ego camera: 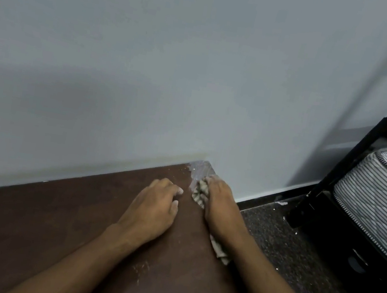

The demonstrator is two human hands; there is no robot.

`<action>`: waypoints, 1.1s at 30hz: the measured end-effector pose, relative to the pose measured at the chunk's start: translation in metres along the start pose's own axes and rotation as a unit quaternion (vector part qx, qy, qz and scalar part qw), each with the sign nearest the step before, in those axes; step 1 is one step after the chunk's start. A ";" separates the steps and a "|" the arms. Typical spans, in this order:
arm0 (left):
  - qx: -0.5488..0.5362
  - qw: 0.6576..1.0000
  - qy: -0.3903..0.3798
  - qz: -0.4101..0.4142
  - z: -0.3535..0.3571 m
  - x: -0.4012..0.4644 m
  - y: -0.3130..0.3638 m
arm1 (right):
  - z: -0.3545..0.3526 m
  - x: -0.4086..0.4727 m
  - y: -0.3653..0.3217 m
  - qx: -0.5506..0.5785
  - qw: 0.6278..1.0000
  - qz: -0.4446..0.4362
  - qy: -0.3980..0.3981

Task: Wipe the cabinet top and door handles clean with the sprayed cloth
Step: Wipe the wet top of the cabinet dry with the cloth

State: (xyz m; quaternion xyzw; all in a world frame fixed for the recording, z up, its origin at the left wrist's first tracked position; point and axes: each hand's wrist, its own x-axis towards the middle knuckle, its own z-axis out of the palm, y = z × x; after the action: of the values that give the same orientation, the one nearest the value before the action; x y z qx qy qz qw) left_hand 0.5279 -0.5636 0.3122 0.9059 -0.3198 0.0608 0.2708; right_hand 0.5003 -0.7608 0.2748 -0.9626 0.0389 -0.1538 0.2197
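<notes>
No text, label, brand, number or sign can be read anywhere here, on the wall, the cabinet top, the cloth or the bed frame.

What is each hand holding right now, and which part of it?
The right hand grips the cloth by its bunched front end; its tail trails under the wrist. The left hand holds nothing and rests on the cabinet top.
</notes>
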 end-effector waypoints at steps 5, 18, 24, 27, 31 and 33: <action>0.003 1.000 0.019 -0.014 -0.003 0.009 -0.011 | 0.012 -0.004 -0.029 0.006 0.995 -0.092 -0.030; -0.018 0.998 0.041 -0.045 -0.004 0.026 -0.030 | 0.034 0.018 -0.041 0.044 0.991 -0.124 -0.036; -0.006 0.998 0.033 -0.045 -0.009 0.022 -0.042 | 0.029 0.077 -0.001 -0.003 1.000 0.003 0.020; 0.004 0.997 0.053 -0.052 -0.013 0.020 -0.048 | 0.041 0.069 -0.030 -0.001 0.998 -0.058 -0.003; 0.016 0.996 0.061 -0.068 -0.016 0.024 -0.055 | 0.046 0.065 -0.033 0.009 0.992 -0.121 -0.026; 0.019 0.995 0.073 -0.072 -0.018 0.023 -0.057 | 0.048 0.076 -0.030 0.008 0.999 -0.050 0.000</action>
State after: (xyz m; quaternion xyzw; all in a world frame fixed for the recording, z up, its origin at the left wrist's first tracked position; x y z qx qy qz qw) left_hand 0.5818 -0.5296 0.3078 0.9246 -0.2323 0.1133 0.2799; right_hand 0.5873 -0.7244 0.2681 -0.9615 -0.0102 -0.1653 0.2195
